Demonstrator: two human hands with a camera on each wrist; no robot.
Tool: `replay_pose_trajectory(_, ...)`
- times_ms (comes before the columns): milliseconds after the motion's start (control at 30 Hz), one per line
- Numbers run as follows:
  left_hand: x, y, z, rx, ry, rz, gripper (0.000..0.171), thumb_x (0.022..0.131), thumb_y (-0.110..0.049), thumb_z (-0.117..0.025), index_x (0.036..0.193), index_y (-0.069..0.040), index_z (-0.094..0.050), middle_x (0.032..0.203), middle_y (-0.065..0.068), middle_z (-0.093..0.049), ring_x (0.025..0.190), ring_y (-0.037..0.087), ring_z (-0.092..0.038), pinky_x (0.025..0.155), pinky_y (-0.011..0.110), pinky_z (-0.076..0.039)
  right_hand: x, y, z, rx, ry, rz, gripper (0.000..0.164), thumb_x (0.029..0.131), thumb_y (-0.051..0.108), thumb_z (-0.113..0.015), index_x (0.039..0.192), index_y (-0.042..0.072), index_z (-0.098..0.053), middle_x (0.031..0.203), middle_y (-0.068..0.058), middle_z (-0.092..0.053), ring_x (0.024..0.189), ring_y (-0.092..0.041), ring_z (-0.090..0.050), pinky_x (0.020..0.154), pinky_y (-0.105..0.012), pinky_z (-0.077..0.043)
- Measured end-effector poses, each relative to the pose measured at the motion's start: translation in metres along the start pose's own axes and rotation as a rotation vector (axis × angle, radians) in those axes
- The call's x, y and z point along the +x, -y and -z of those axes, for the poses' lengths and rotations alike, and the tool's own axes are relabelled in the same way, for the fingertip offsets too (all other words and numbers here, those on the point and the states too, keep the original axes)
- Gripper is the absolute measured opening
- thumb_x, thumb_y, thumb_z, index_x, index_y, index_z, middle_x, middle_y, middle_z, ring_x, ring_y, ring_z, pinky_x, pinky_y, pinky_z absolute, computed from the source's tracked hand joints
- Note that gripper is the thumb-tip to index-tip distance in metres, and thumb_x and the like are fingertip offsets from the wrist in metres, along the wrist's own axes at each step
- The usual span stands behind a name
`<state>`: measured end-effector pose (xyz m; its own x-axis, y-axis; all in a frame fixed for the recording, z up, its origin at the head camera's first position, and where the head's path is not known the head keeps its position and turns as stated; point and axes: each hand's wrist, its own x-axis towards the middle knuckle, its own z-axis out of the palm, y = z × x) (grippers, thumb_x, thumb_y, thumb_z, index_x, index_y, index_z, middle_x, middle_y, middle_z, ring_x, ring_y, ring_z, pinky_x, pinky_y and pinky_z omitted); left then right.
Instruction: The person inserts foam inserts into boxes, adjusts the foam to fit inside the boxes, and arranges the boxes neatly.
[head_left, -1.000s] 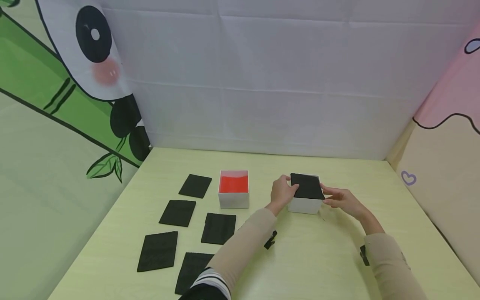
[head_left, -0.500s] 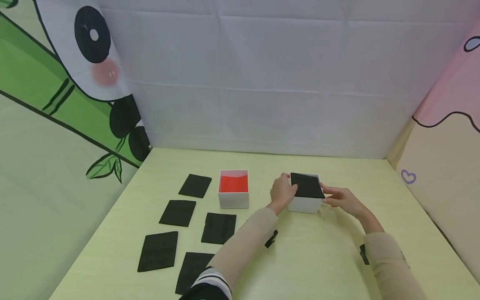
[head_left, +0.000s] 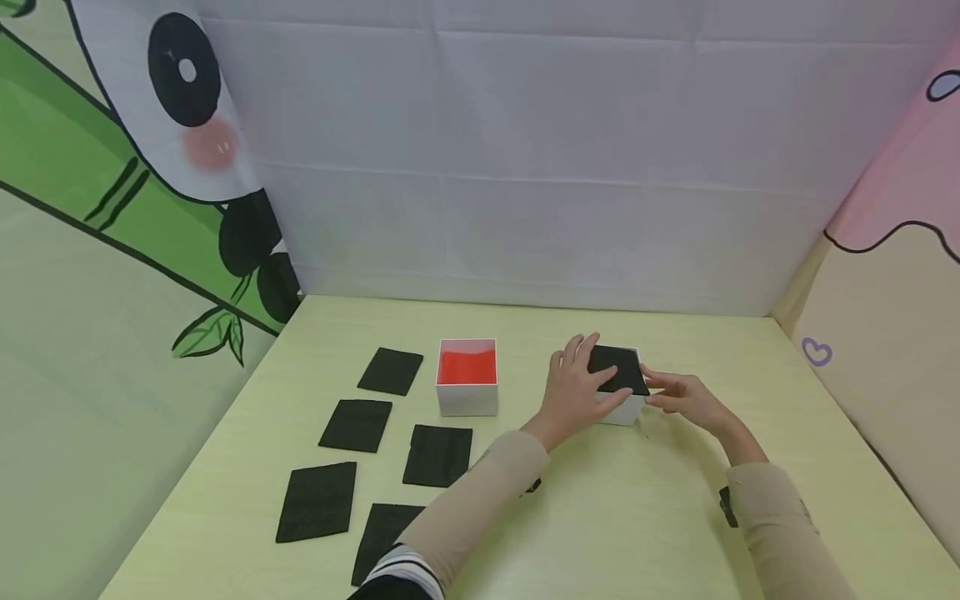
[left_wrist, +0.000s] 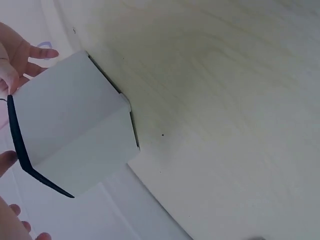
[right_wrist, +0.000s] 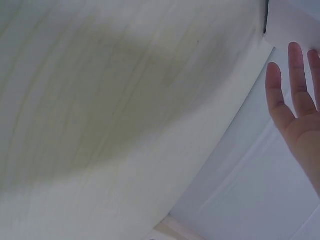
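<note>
A black square sheet (head_left: 618, 365), which looks like cloth, lies over the top of a white box (head_left: 621, 412) on the table. My left hand (head_left: 573, 390) spreads its fingers over the sheet's left side. In the left wrist view its thumb (left_wrist: 7, 161) is at the edge of the bent black sheet (left_wrist: 22, 155). At the box's right side is my right hand (head_left: 688, 404), thumb and forefinger apart at the sheet's right edge. Straight fingers of the right hand (right_wrist: 300, 107) show beside the box (right_wrist: 290, 25) in the right wrist view.
Left of my hands stands another white box (head_left: 468, 402) with red material (head_left: 468, 367) inside. Several more black squares (head_left: 356, 425) lie flat on the left of the pale table (head_left: 622, 517); my left forearm partly covers the nearest. A white sheet (head_left: 510, 167) hangs behind.
My left hand has let go of the black sheet's left edge and spread its fingers above it, swinging slightly nearer. My right hand has stayed at the box's right side.
</note>
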<state>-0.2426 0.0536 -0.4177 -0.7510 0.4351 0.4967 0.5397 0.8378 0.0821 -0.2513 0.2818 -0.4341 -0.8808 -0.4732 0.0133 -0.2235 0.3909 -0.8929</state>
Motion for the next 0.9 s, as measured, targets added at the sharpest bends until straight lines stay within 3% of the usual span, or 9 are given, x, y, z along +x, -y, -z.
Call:
replay_pose_trajectory(167, -0.002, -0.002, -0.004, 0.065, 0.107, 0.008, 0.049, 0.082, -0.067, -0.036, 0.110, -0.036, -0.063, 0.146, 0.007, -0.017, 0.132, 0.029, -0.011, 0.099, 0.049, -0.020, 0.000, 0.001, 0.000, -0.002, -0.007, -0.027, 0.054, 0.088, 0.011, -0.057, 0.133, -0.005, -0.032, 0.122, -0.035, -0.042, 0.103, -0.041, -0.050, 0.075, -0.048, -0.045)
replay_pose_trajectory(533, 0.000, -0.004, -0.013, -0.020, 0.209, 0.102, 0.052, 0.083, -0.066, -0.034, 0.116, -0.035, -0.059, 0.148, 0.006, -0.013, 0.133, 0.029, -0.005, 0.100, 0.052, -0.018, -0.001, 0.000, 0.000, 0.019, 0.001, -0.034, 0.054, 0.088, 0.011, -0.056, 0.133, -0.006, -0.031, 0.122, -0.037, -0.040, 0.104, -0.044, -0.048, 0.076, -0.054, -0.043)
replay_pose_trajectory(700, 0.002, -0.004, -0.017, -0.009, 0.250, 0.125, 0.049, 0.087, -0.062, -0.030, 0.121, -0.036, -0.055, 0.148, 0.005, -0.010, 0.133, 0.029, -0.003, 0.101, 0.052, -0.015, 0.000, 0.001, 0.000, 0.006, -0.001, -0.034, 0.055, 0.088, 0.012, -0.057, 0.133, -0.007, -0.031, 0.123, -0.037, -0.039, 0.108, -0.047, -0.044, 0.076, -0.053, -0.044)
replay_pose_trajectory(800, 0.001, -0.003, -0.018, 0.033, 0.216, 0.086, 0.048, 0.091, -0.057, -0.027, 0.124, -0.034, -0.052, 0.148, 0.007, -0.013, 0.133, 0.030, -0.007, 0.100, 0.051, -0.018, 0.000, 0.000, 0.000, 0.001, -0.004, -0.032, 0.055, 0.087, 0.012, -0.057, 0.133, -0.007, -0.032, 0.123, -0.037, -0.040, 0.108, -0.048, -0.043, 0.075, -0.052, -0.044)
replay_pose_trajectory(900, -0.003, 0.000, -0.017, 0.040, 0.075, 0.011, 0.043, 0.091, -0.052, -0.035, 0.120, -0.030, -0.058, 0.143, 0.010, -0.025, 0.131, 0.029, -0.016, 0.098, 0.048, -0.023, 0.000, -0.001, 0.000, 0.000, -0.004, -0.031, 0.055, 0.087, 0.012, -0.058, 0.132, -0.007, -0.032, 0.121, -0.037, -0.041, 0.106, -0.046, -0.046, 0.074, -0.052, -0.045)
